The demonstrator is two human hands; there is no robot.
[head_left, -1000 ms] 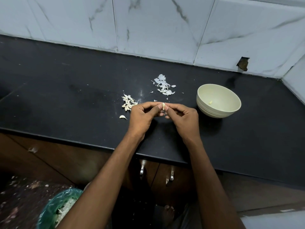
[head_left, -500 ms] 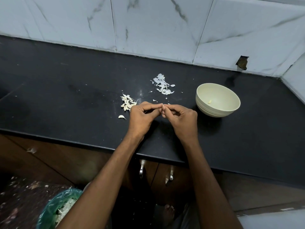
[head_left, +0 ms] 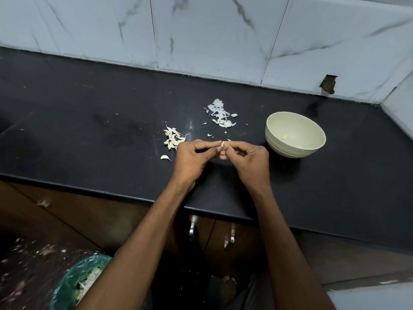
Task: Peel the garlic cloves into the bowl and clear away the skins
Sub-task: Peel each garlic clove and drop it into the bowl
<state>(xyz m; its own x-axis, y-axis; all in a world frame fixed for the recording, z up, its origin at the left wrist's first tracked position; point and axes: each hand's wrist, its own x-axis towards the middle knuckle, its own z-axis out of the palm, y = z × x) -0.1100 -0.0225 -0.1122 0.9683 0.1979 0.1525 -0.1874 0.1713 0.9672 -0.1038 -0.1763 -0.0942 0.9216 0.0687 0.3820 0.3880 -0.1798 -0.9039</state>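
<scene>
One garlic clove [head_left: 222, 144] pinched between left hand [head_left: 191, 158] and right hand [head_left: 250, 159], mid-frame. One bowl [head_left: 295, 143] at right, holding one peeled clove [head_left: 284, 137]. Two heaps on the desk [head_left: 89, 135]: unpeeled cloves [head_left: 173, 138], skins [head_left: 220, 113].

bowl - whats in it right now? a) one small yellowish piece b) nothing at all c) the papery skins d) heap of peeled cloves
a: the bowl holds just one small yellowish piece on its inner wall, while the skins lie on the counter beyond the hands.
</scene>
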